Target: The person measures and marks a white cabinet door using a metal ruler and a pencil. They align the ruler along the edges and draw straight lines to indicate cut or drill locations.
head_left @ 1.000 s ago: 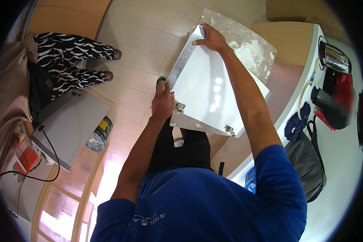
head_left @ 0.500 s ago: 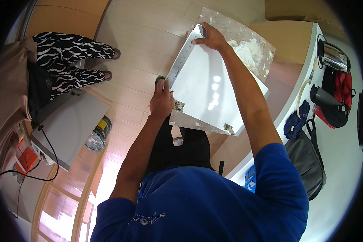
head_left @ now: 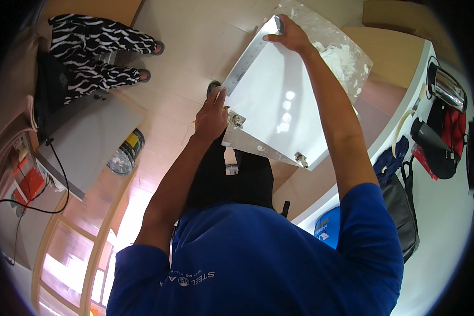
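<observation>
A white cabinet door panel [head_left: 268, 79] lies tilted in front of me, with metal hinges [head_left: 236, 120] along its near edge. A metal square [head_left: 245, 64] with a ruled blade lies along the panel's left edge, its dark end at the far corner. My right hand [head_left: 294, 38] is closed on that end, thumb on the blade and fingers over the corner. My left hand [head_left: 211, 117] is at the blade's near end, fingertips by the panel edge. A thin pencil [head_left: 226, 107] pokes out from its closed fingers, mostly hidden.
A plaster-stained board [head_left: 347, 58] lies under and beyond the panel. To the right, a counter holds a steel kettle [head_left: 447, 89] and a black bag [head_left: 401, 210]. At left are a person in patterned trousers [head_left: 100, 37], a grey panel [head_left: 92, 142] and a bucket [head_left: 126, 152].
The view has shifted slightly, so panel and hands appear a little higher and farther right. Both hands keep their places on the square and panel edge.
</observation>
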